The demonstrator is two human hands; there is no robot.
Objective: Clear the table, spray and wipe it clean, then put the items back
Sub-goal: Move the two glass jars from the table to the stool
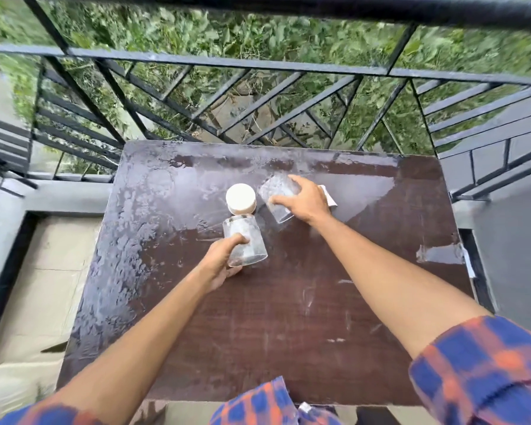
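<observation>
A dark brown table (288,317) with a damp, streaky sheen on its left and far parts stands against a balcony railing. My left hand (223,260) grips a clear drinking glass (246,240), held tilted above the table's middle. My right hand (304,199) grips a second clear glass (276,194) from above, a little farther back. A jar with a white lid (240,197) stands between the two glasses, next to both. A white object (330,197) peeks out behind my right hand; most of it is hidden.
A black metal railing (258,65) runs along the table's far side, with green foliage below it. A grey ledge and pale floor (43,271) lie to the left. A piece of clear tape (439,254) sticks to the table's right edge.
</observation>
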